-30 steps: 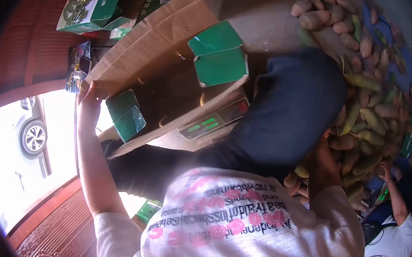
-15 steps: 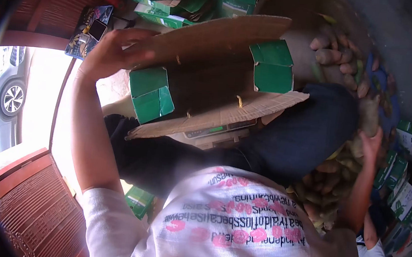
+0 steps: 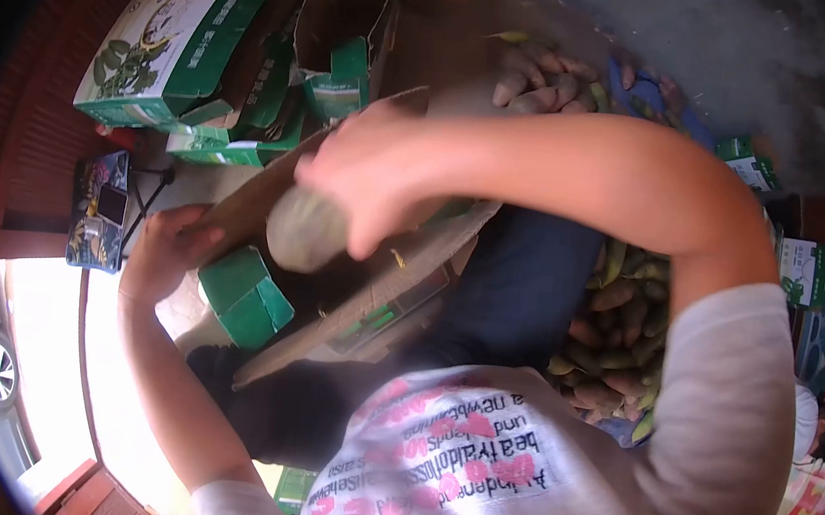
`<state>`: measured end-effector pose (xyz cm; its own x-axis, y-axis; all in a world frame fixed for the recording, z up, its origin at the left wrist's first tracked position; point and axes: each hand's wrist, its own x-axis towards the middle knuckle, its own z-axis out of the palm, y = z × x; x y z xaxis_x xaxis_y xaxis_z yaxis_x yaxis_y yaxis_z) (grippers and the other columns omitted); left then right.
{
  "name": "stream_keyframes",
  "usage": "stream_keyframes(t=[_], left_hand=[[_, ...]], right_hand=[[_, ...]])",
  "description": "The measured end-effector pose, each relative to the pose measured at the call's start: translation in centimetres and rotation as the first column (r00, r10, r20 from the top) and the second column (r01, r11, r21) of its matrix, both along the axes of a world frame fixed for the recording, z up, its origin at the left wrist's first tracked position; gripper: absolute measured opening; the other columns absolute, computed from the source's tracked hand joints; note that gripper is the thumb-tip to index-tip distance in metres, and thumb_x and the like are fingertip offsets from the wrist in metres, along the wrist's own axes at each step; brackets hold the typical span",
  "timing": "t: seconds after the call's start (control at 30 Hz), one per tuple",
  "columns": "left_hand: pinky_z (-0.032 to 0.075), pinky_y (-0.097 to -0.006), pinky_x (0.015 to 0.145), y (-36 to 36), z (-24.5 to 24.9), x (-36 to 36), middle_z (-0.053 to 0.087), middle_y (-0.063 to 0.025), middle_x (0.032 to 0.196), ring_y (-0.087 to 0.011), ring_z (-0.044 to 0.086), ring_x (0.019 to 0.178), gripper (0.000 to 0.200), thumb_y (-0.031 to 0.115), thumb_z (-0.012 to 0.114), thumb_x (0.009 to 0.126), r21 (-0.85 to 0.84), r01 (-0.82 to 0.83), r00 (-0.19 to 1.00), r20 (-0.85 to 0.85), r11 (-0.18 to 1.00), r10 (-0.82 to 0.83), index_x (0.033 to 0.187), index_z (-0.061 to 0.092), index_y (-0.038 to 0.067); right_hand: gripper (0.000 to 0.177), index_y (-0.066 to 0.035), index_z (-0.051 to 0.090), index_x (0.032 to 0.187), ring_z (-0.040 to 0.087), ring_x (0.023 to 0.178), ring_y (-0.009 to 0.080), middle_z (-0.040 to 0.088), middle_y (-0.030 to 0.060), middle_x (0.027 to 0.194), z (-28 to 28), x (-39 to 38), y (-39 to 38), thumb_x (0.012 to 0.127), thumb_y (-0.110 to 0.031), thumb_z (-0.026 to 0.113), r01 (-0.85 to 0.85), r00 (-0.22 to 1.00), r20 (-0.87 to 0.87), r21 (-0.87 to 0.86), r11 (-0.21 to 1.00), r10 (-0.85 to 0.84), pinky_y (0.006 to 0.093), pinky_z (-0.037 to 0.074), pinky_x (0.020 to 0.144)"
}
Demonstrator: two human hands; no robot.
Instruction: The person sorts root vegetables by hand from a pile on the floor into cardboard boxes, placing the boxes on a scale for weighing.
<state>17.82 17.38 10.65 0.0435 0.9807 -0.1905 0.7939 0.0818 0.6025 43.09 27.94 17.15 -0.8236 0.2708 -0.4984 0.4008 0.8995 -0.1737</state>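
An open cardboard box (image 3: pixel 360 277) with green end flaps (image 3: pixel 246 295) rests tilted by my legs. My left hand (image 3: pixel 170 250) grips its left edge, the thumb lying along the wall. Over the box opening, my right hand (image 3: pixel 371 173) is wrapped round a large oval greenish-brown fruit (image 3: pixel 302 234). Motion blurs this hand, and my right forearm hides the far end of the box. Under the near wall, a device with a green display (image 3: pixel 373 320) shows in part.
Green-and-white printed cartons (image 3: pixel 169 41) are stacked at upper left. Similar long produce lies in a pile (image 3: pixel 616 329) beside my right leg, with more heaped (image 3: pixel 547 76) beyond it. A phone (image 3: pixel 111 206) lies on a patterned surface at left. Another person (image 3: pixel 812 425) is at far right.
My right hand has swung from the pile at right to above the box, carrying the fruit. My left hand stays at the box edge. The whole view has turned.
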Motion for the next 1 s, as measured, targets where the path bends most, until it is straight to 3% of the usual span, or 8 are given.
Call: stream_keyframes(t=[0.07, 0.1, 0.13, 0.2, 0.33, 0.5, 0.77, 1.0], left_hand=[[0.045, -0.0338, 0.064, -0.1, -0.8, -0.5, 0.062, -0.018, 0.074, -0.0238, 0.059, 0.063, 0.026, 0.015, 0.067, 0.078, 0.004, 0.004, 1.0, 0.014, 1.0, -0.004, 0.096, 0.063, -0.002], [0.045, -0.0376, 0.063, -0.2, -0.2, 0.1, 0.06, -0.022, 0.073, -0.0351, 0.058, 0.065, 0.021, 0.015, 0.065, 0.08, 0.049, 0.014, 0.998, -0.061, 0.999, -0.011, 0.092, 0.063, -0.002], [0.045, -0.0388, 0.063, 0.0, 0.0, 0.5, 0.06, -0.0225, 0.073, -0.0371, 0.058, 0.067, 0.02, 0.015, 0.064, 0.08, 0.076, 0.04, 0.996, -0.083, 0.996, -0.033, 0.09, 0.063, -0.002], [0.044, -0.0411, 0.062, -0.3, 0.0, 0.6, 0.059, -0.0236, 0.074, -0.0412, 0.056, 0.07, 0.019, 0.015, 0.062, 0.081, 0.1, 0.05, 0.99, -0.138, 0.994, -0.036, 0.088, 0.063, -0.002], [0.045, -0.0449, 0.068, -0.6, 0.3, 0.6, 0.061, -0.0205, 0.08, -0.0394, 0.057, 0.08, 0.019, 0.02, 0.059, 0.084, 0.015, -0.003, 0.983, -0.183, 1.0, 0.006, 0.089, 0.065, 0.003], [0.044, -0.0423, 0.067, -0.9, -1.2, -0.1, 0.06, -0.0199, 0.074, -0.0382, 0.056, 0.074, 0.021, 0.021, 0.061, 0.083, 0.074, -0.027, 0.996, -0.084, 0.997, 0.033, 0.09, 0.064, 0.0], [0.045, -0.0422, 0.069, -1.0, -0.9, 0.1, 0.059, -0.019, 0.072, -0.037, 0.055, 0.075, 0.021, 0.022, 0.062, 0.083, 0.087, -0.057, 0.983, -0.168, 0.995, 0.071, 0.091, 0.064, 0.002], [0.043, -0.038, 0.058, -0.6, -1.1, -0.2, 0.059, -0.0198, 0.068, -0.0339, 0.056, 0.06, 0.018, 0.016, 0.062, 0.083, 0.064, -0.016, 0.989, -0.145, 0.998, 0.025, 0.09, 0.063, -0.001]], right_hand=[[0.048, -0.006, 0.065, 0.095, 0.062, 0.092, 0.0271, 0.066, 0.0112, 0.097, -3.0, -3.8, -1.1, 0.056, -0.033, 0.072, -0.17, 0.968, 0.185, -0.026, 0.985, 0.171, 0.0381, 0.049, 0.074], [0.044, -0.011, 0.069, 0.093, 0.061, 0.095, 0.0249, 0.066, 0.0071, 0.098, -5.4, -5.5, -1.8, 0.055, -0.034, 0.073, -0.209, 0.942, 0.264, -0.021, 0.978, 0.207, 0.0363, 0.049, 0.075], [0.045, -0.013, 0.07, 0.094, 0.061, 0.096, 0.0226, 0.067, 0.0051, 0.097, -7.5, -6.4, -2.2, 0.055, -0.035, 0.074, -0.266, 0.92, 0.292, -0.018, 0.964, 0.26, 0.0359, 0.048, 0.077], [0.042, -0.014, 0.07, 0.093, 0.06, 0.097, 0.0254, 0.066, 0.0065, 0.098, -12.5, -8.2, -2.8, 0.055, -0.033, 0.075, -0.237, 0.883, 0.386, -0.121, 0.964, 0.266, 0.0387, 0.048, 0.081], [0.047, -0.006, 0.067, 0.099, 0.059, 0.098, 0.0289, 0.064, 0.0146, 0.102, -20.4, -9.0, -2.8, 0.058, -0.029, 0.077, -0.218, 0.888, 0.342, -0.278, 0.936, 0.308, 0.0418, 0.047, 0.086], [0.04, -0.002, 0.065, 0.1, 0.06, 0.094, 0.0301, 0.064, 0.0183, 0.096, -29.5, -9.2, -2.8, 0.068, -0.027, 0.069, -0.3, 0.79, 0.419, -0.374, 0.877, 0.449, 0.041, 0.048, 0.083], [0.039, -0.002, 0.063, 0.103, 0.059, 0.095, 0.0309, 0.063, 0.0188, 0.099, -33.5, -9.4, -3.7, 0.072, -0.026, 0.065, -0.378, 0.713, 0.474, -0.36, 0.853, 0.516, 0.0416, 0.047, 0.084], [0.038, -0.002, 0.061, 0.106, 0.059, 0.097, 0.0317, 0.062, 0.0192, 0.101, -30.5, -10.3, -3.8, 0.075, -0.024, 0.062, -0.44, 0.705, 0.442, -0.34, 0.831, 0.554, 0.0421, 0.046, 0.085]])
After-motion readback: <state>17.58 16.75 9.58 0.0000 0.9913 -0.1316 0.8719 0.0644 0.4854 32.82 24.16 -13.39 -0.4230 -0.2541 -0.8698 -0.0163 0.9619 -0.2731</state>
